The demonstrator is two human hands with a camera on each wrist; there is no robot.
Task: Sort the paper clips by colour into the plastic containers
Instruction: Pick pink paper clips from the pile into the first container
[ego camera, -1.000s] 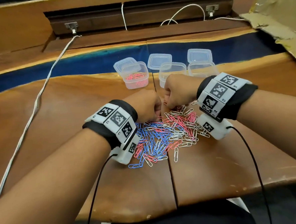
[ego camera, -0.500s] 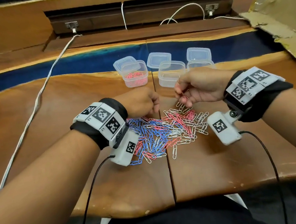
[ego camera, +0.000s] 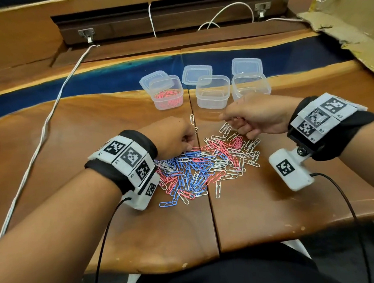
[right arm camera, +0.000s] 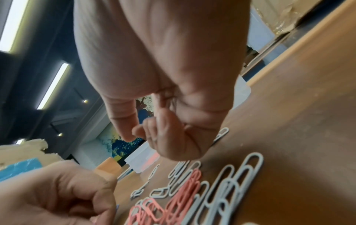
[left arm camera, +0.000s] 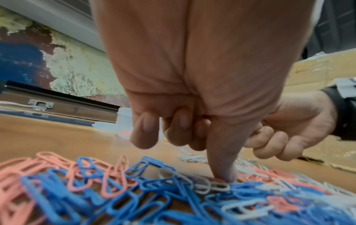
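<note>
The right hand [ego camera: 256,115] has drawn rightward, away from the left hand [ego camera: 174,135]; both are curled, and whether either grips a clip cannot be told. Mixed paper clips [ego camera: 205,166] lie piled on the table [ego camera: 273,212] between them. Risk: interlocked clips may drag wrong colours into the plastic containers [ego camera: 213,102].

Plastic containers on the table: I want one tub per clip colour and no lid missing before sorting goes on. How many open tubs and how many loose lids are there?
Containers: 3 (left container, middle container, right container)
Lids: 3 (left lid, middle lid, right lid)
Total: 6
</note>
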